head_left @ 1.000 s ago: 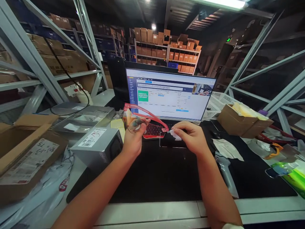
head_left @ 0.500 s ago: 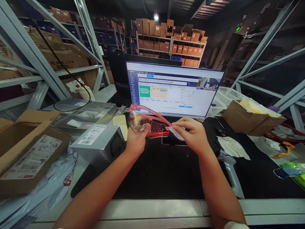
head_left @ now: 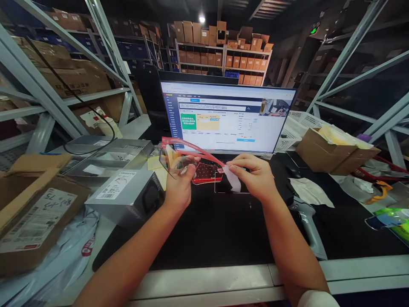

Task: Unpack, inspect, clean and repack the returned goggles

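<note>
A pair of glasses with pinkish-red temples (head_left: 201, 148) is held up in front of the monitor, its clear lenses to the left. My left hand (head_left: 179, 184) is closed around the lens end, thumb on top. At the other end, my right hand (head_left: 255, 175) pinches a temple tip together with a thin white wipe or sleeve (head_left: 232, 181), which hangs below the fingers. Beneath the glasses is a black dotted item with a red edge (head_left: 207, 181), partly hidden. A grey box (head_left: 123, 200) with a white label stands left of my left hand.
The monitor (head_left: 230, 119) stands behind my hands. On the right of the black mat are a barcode scanner (head_left: 307, 226), a pale cloth (head_left: 309, 192) and a cardboard box (head_left: 329, 153). An opened carton (head_left: 38, 213) and a plastic bag (head_left: 60, 260) occupy the left.
The glasses and my left hand have shifted slightly left in view, and the lenses have turned. More of the white piece hangs below my right fingers. The camera view has swung a little.
</note>
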`<state>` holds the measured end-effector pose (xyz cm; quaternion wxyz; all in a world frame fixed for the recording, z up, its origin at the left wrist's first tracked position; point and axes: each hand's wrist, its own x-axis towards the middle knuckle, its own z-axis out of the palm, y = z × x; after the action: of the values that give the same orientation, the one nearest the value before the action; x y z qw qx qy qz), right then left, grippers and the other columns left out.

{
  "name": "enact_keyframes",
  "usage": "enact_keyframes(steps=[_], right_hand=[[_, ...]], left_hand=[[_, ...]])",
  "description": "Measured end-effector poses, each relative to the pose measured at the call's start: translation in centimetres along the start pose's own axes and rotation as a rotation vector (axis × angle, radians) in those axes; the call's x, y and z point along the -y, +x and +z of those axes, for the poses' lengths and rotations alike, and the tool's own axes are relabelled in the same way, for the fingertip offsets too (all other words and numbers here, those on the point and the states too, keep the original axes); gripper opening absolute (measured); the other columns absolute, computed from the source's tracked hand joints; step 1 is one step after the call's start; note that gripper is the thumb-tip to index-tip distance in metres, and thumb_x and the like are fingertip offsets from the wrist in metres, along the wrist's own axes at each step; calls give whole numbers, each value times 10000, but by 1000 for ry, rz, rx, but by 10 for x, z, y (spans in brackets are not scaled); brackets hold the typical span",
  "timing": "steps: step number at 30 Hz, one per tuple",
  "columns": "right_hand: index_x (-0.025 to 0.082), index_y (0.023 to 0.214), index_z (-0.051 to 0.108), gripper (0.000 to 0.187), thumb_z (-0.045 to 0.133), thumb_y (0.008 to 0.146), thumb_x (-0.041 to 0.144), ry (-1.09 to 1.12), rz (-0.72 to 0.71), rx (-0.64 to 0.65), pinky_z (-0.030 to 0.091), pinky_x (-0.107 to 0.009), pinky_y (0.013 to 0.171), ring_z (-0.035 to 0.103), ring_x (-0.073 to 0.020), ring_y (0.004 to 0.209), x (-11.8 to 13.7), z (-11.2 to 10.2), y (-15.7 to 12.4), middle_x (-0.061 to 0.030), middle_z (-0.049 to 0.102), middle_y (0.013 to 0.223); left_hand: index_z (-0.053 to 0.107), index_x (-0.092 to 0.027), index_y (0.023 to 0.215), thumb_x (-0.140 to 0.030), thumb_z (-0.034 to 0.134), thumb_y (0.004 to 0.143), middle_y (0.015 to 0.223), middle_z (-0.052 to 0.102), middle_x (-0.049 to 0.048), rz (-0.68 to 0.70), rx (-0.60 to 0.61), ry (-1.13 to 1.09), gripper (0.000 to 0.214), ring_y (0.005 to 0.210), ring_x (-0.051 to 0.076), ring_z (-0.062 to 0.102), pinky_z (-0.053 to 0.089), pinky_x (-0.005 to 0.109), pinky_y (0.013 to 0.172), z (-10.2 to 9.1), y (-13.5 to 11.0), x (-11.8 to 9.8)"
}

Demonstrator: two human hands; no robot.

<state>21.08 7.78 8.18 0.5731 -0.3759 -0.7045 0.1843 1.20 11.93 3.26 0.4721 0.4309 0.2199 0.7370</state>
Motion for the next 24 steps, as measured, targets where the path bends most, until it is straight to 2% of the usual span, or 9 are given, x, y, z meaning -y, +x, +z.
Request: enact_keyframes(steps=[6,10,17,21,24], right_hand=[[273,902,830,86,751,870,283,-1,4,11,557,-313,751,697,-169,809,-2,0,0,-27,757,871],[278,892,832,80,758,861,279,22,19,2,563,-324,762,699,-174,810,-2,3,-1,-26,755,870],[300,866,831,58,778,841,299,228,97,-71,563,-322,772,695,-173,840,-4,15,-1,-16,740,877],[299,865,833,83,794,827,360,294,141,-68,551,-340,814,692,-185,878,-7,20,-1,-25,736,903],[301,872,835,85,799,822,360,340,165,-97,540,-338,831,686,-181,889,-6,25,-1,-25,731,904]], left_hand=[[715,-199,917,-460,912,647,938,742,33,-49,-25,-1,424,899,183,709,561,307,887,-2,0,4],[715,-182,919,-483,910,644,924,740,40,-17,-19,37,452,862,187,709,575,310,839,-5,1,7],[732,-189,943,-495,879,698,1116,736,84,19,53,69,418,1035,222,700,544,343,967,-7,-2,14],[726,-193,958,-514,866,710,1007,740,56,33,-10,59,430,964,186,700,532,318,949,-6,-3,14],[724,-197,981,-498,853,736,995,738,52,34,17,56,409,949,183,700,536,314,927,-6,-5,16]])
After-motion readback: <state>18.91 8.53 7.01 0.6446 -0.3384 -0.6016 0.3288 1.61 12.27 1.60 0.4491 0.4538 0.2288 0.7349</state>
